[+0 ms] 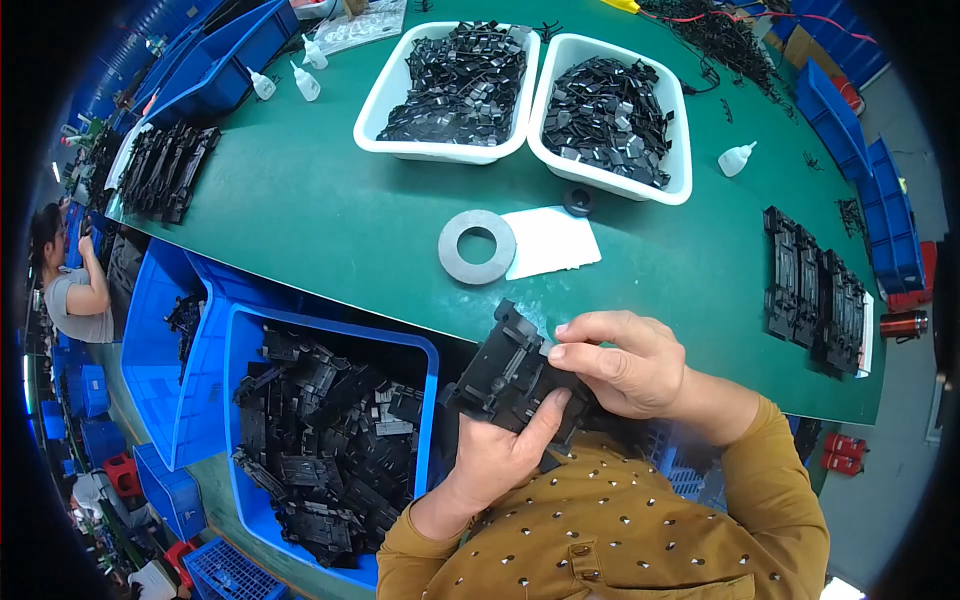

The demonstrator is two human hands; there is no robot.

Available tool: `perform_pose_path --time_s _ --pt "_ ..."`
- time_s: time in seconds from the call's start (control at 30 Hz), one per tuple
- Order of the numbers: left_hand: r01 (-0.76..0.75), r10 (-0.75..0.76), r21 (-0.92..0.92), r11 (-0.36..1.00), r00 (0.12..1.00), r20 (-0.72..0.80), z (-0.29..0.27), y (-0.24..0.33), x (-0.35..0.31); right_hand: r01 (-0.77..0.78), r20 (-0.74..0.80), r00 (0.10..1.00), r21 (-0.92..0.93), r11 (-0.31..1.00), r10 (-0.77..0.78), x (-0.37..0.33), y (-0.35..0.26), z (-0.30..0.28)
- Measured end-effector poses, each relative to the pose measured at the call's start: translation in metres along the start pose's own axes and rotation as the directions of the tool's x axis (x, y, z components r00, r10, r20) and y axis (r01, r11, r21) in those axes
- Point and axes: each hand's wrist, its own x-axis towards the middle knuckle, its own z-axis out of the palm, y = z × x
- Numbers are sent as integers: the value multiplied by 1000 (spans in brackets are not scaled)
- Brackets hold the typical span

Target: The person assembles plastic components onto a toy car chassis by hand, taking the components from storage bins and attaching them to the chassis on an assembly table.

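My left hand (497,455) is closed around a black moulded plastic part (508,372), its thumb lying across the face. The part is tilted in front of my body, just off the table's near edge. Over its upper right side, my right hand (632,365) has thumb and forefinger pinched together, touching or nearly touching the part. Whatever small thing is between those fingertips is too hidden to name. On the table beyond lie a grey ring (477,247) and a white sheet (552,242), with a small black ring (578,202) at the sheet's far edge.
Two white tubs (368,125) of small black pieces stand on the green table (330,205). Rows of black parts lie at left (168,172) and right (815,290). A white squeeze bottle (737,158) stands at right. Below left, a blue bin (432,400) holds similar parts. Another person (85,290) sits far left.
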Motion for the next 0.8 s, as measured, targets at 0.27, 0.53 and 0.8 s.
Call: perform_pose_path --time_s 0.27,0.53,0.8 --pt "30 -30 6 1000 999 23 -2 2 -2 -12 5 1000 -2 1000 12 2 -2 0" --pt "-36 35 46 998 999 11 -2 -2 -2 23 8 1000 -2 1000 -23 3 0 3" --pt "5 -5 2 1000 1000 -20 -9 -6 1 26 28 999 6 1000 -26 12 4 10"
